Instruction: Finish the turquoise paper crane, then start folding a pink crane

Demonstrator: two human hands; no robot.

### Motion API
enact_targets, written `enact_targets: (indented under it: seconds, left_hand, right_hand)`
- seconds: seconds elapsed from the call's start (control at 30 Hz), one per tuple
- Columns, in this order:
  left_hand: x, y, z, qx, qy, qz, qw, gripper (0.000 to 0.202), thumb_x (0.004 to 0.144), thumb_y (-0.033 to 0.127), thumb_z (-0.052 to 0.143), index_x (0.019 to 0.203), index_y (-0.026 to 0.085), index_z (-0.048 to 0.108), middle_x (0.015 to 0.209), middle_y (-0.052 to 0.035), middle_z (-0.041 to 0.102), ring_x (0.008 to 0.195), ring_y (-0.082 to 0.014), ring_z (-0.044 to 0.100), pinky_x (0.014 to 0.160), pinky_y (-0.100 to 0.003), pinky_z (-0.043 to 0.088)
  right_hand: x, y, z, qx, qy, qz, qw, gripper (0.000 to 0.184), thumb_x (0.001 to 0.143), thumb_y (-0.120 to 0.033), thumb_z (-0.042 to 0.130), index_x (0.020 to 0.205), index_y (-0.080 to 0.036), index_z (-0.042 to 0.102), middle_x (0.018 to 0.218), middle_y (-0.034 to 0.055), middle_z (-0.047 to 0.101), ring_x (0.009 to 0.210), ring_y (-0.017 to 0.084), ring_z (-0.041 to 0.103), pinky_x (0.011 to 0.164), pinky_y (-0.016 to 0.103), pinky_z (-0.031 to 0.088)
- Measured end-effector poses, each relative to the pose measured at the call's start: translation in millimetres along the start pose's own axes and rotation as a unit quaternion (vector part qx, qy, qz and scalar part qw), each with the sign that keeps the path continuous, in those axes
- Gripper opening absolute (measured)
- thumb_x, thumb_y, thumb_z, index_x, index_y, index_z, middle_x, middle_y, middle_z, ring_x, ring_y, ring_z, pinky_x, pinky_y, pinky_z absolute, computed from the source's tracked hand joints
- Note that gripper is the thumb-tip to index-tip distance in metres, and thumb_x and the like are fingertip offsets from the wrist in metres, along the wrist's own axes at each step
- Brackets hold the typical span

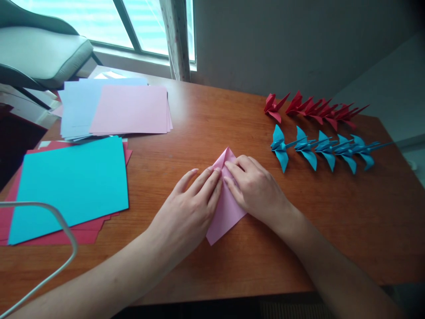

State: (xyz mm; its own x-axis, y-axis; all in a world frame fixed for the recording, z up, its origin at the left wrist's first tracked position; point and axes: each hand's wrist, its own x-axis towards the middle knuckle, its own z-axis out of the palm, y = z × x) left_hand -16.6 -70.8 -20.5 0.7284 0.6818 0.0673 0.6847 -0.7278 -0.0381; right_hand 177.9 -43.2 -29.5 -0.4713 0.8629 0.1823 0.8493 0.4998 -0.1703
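I'm pressing the pink paper (229, 213), only partly folded, under left hand (195, 201) and right hand (258, 188), pinching or not I can't tell, towards the bench's (206, 115) near edge; finished red birds (312, 108) and blue birds (325, 148) are standing near the far right corner

Pink paper (227, 212) folded into a pointed diamond

The plain, light pink piece lies on the tabletop (206, 115), at the centre of the frame and reaching a little below it. It runs lengthwise up the frame, one corner pointing to the upper edge, another to the lower edge and slightly left. A crease runs down from the top tip between folded sides. The lower part looks smooth; the middle is partly covered, so the inner folds are hard to tell.
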Motion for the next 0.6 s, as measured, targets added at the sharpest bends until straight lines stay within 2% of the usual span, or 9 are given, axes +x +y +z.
enact_targets:
  seconds: [0.23, 0.6]
  left_hand:
    - [0.2, -2.4, -0.7, 0.006, 0.000, 0.013, 1.000, 0.051, 0.098, 0.013, 0.032, 0.143, 0.001, 0.053, 0.154, -0.0171, 0.048, 0.143, -0.0313, 0.046, 0.116, -0.048, 0.042]
    - [0.6, -4.4, -1.5, -0.028, -0.013, 0.009, 0.999, 0.053, 0.096, 0.014, 0.033, 0.145, 0.003, 0.051, 0.157, -0.0156, 0.044, 0.146, -0.0301, 0.043, 0.117, -0.047, 0.039]
  right_hand:
    - [-0.1, -0.7, -3.6, -0.014, -0.014, 0.003, 1.000, 0.025, 0.102, -0.026, 0.048, 0.109, -0.013, 0.069, 0.102, 0.0104, 0.065, 0.095, 0.024, 0.061, 0.083, 0.036, 0.051]
    - [0.2, 1.3, -1.1, -0.005, -0.016, 0.000, 1.000, 0.025, 0.102, -0.026, 0.048, 0.108, -0.013, 0.068, 0.106, 0.0118, 0.065, 0.098, 0.025, 0.061, 0.085, 0.037, 0.051]
